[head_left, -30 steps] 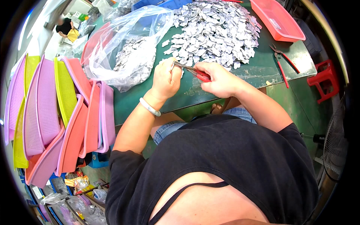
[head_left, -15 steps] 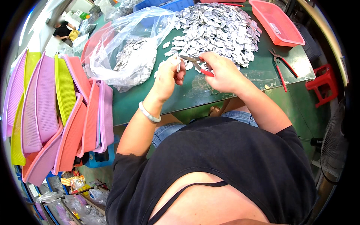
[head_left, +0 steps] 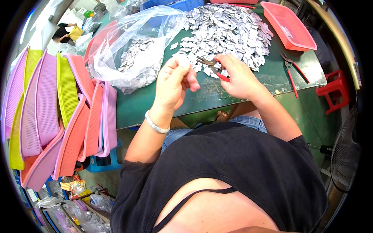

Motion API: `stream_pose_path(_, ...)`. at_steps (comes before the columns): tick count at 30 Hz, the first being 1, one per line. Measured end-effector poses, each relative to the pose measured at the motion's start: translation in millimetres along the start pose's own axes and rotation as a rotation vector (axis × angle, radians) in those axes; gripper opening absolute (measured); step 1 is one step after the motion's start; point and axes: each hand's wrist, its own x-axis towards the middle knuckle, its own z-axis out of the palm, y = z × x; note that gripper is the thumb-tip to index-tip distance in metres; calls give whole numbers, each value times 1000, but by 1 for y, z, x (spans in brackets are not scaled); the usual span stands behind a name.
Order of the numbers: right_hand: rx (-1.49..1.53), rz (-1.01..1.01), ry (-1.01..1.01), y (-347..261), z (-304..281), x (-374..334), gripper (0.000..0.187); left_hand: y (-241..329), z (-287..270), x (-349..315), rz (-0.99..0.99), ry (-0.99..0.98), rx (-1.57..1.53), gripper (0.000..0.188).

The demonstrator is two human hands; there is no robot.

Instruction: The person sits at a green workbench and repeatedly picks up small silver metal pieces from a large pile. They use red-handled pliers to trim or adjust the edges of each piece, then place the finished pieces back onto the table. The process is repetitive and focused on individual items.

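Observation:
My right hand is closed round a pair of red-handled pliers, their dark jaws pointing left. Just left of the jaw tip, my left hand pinches a small pale metal piece between thumb and fingers, the palm partly turned up. The fingers cover much of that piece, and the pliers stand apart from it. Beyond both hands spreads a big heap of flat silvery metal pieces. A clear plastic bag with more such pieces lies left of my left hand.
On the green table, a second red-handled pair of pliers lies at right below a pink tray. Stacked colourful baskets crowd the left side. A red stool and a fan stand at right. Another person is far left.
The pliers have moved right, away from the left hand's fingertips. My left hand has turned its palm more upward, still pinching the piece.

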Motion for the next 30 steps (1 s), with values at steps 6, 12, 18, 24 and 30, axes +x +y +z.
stream_pose_path(6,727,414,-327,-7,-13,-1,33,-4,6,1,168,94,281,16)
stream_pose_path(12,906,528,-425,-33,-17,3,29,-11,6,2,283,92,453,18)
stream_pose_path(18,934,595,-483,-37,-16,9,27,-19,-4,2,363,85,673,11)
stream_pose_path(24,940,644,-514,-36,-13,10,28,-19,-10,2,452,66,887,10)
stream_pose_path(30,927,622,-501,-40,-15,7,25,-17,-11,3,503,74,983,12)
